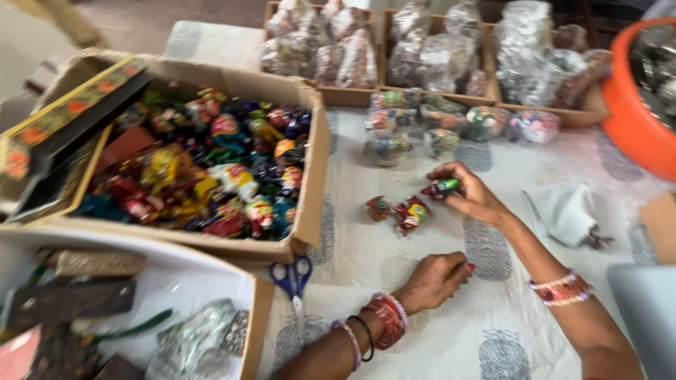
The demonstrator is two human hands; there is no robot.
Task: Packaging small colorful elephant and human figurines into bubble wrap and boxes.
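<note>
My right hand (470, 197) pinches a small painted figurine (442, 188), green and red, just above the white printed cloth (451, 338). Two more small painted figurines (412, 213) lie on the cloth just left of it. My left hand (436, 279) rests on the cloth nearer to me, fingers curled under with nothing seen in them; red and purple bangles circle that wrist. To the left stands a large cardboard box (313, 176) filled with several colourful painted figurines.
Blue-handled scissors (294, 281) lie by the box corner. Clear bags of figurines (451, 123) sit behind, with cardboard trays of wrapped bundles (394, 49) beyond. An orange tub (627, 112) is at right, a crumpled white cloth (563, 211) beside it, another box (257, 317) at lower left.
</note>
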